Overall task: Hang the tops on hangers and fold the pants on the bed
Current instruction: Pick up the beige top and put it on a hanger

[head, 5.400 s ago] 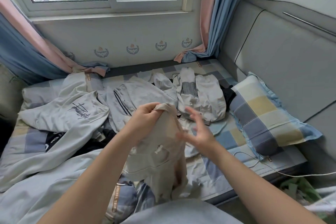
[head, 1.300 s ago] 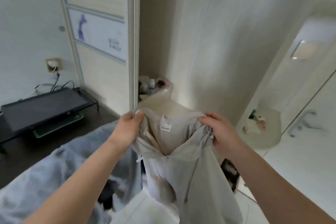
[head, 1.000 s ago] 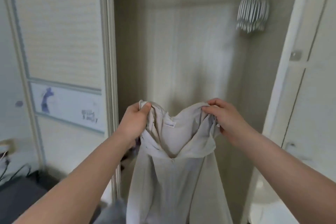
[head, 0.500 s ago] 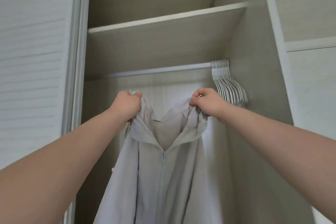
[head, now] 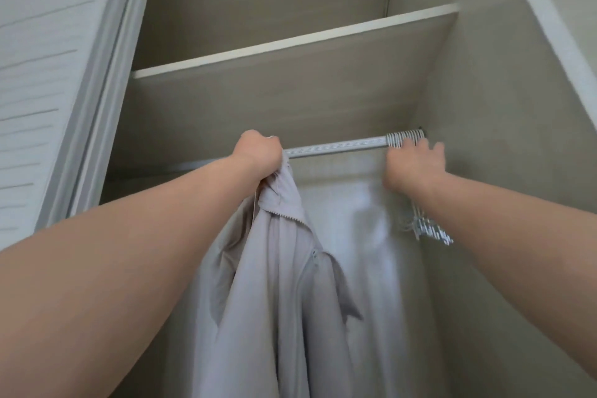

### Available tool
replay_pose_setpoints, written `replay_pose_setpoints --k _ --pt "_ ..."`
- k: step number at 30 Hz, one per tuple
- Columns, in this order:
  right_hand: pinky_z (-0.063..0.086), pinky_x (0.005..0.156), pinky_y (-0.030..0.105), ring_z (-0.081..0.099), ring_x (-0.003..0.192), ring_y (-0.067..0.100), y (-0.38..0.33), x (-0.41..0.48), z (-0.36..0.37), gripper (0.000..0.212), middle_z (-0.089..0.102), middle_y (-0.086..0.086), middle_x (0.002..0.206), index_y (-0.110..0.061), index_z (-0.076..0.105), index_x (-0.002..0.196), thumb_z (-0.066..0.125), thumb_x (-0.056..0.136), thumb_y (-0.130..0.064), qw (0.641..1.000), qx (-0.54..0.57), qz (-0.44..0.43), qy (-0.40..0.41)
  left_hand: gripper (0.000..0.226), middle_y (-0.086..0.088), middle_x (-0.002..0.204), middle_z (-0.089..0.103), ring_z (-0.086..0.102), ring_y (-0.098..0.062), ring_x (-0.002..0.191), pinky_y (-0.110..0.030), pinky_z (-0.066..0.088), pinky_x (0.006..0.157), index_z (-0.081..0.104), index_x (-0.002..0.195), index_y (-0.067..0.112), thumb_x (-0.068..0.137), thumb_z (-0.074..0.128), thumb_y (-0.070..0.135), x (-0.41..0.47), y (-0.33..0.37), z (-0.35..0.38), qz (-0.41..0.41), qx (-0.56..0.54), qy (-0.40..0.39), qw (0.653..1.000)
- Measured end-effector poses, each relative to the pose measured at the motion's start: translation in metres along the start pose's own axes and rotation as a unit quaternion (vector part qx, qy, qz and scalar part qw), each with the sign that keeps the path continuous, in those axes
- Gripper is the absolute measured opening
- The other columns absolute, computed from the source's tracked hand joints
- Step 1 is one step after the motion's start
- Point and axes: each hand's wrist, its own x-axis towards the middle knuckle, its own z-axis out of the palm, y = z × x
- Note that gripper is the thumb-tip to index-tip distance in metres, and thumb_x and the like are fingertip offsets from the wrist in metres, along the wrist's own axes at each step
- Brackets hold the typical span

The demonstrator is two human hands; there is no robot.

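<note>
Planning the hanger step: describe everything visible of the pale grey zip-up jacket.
The pale grey zip-up jacket looks like thin, smooth fabric, with zip teeth showing along its folded collar edge. It hangs limp in long vertical folds below the grey metal rail. The left hand grips its bunched collar; the right hand is off it. It is on no hanger; its hem is out of frame.

Inside the wardrobe (head: 500, 171), a shelf (head: 290, 45) spans the upper part, and a rail (head: 339, 145) runs crosswise just beneath it. The hangers (head: 405, 138) bunch at the rail's right end, beside the side wall. The right grip (head: 413, 168) is at those hangers, in front of them. The left grip (head: 256, 152) is up at the rail, well to the left, and the top (head: 277, 284) hangs down from it. The sliding door (head: 48, 74) stands on the left.
</note>
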Motion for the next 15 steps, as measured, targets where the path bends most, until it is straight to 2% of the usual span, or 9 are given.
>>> replay_pose_setpoints --k 3,7,9,12,15 --pt "0.032 0.109 0.044 0.038 0.136 0.033 0.003 0.009 0.017 0.049 0.044 0.011 0.145 -0.020 0.045 0.142 0.049 0.093 -0.022 0.999 -0.008 0.022 -0.023 0.018 -0.007 0.081 0.046 0.048 -0.028 0.083 -0.033 0.037 0.074 0.051 0.091 0.006 0.101 0.045 0.019 0.009 -0.006 0.013 0.009 0.030 0.008 0.999" --pt "0.040 0.104 0.042 0.047 0.132 0.032 0.005 0.021 0.030 0.042 0.052 0.009 0.141 -0.018 0.053 0.137 0.049 0.095 -0.015 1.000 0.005 0.016 0.002 0.017 -0.007 0.075 0.043 0.045 -0.029 0.083 -0.033 0.035 0.073 0.047 0.089 0.008 0.102 0.044 0.018 0.020 -0.012 0.022 0.022 0.057 0.011 0.998" --pt "0.043 0.101 0.041 0.052 0.127 0.033 0.006 0.025 0.032 0.038 0.057 0.009 0.136 -0.016 0.059 0.130 0.049 0.094 -0.012 1.000 0.017 0.012 0.016 0.019 -0.008 0.076 0.045 0.049 -0.029 0.082 -0.033 0.039 0.074 0.049 0.092 0.006 0.102 0.044 0.021 0.021 -0.012 0.023 0.029 0.077 0.014 0.997" --pt "0.045 0.095 0.040 0.057 0.121 0.034 0.010 0.030 0.033 0.032 0.061 0.009 0.128 -0.014 0.062 0.123 0.051 0.093 -0.009 0.999 0.033 0.003 0.036 0.019 -0.011 0.084 0.051 0.055 -0.031 0.087 -0.040 0.053 0.085 0.049 0.101 0.005 0.102 0.045 0.023 0.019 -0.011 0.022 0.034 0.091 0.019 0.995" --pt "0.047 0.095 0.043 0.056 0.123 0.037 0.014 0.034 0.028 0.034 0.059 0.014 0.128 -0.008 0.060 0.126 0.048 0.094 -0.004 0.997 0.054 0.003 0.057 0.018 -0.013 0.093 0.054 0.057 -0.032 0.093 -0.046 0.052 0.095 0.049 0.101 0.006 0.102 0.045 0.023 0.019 -0.008 0.019 0.034 0.089 0.022 0.995"
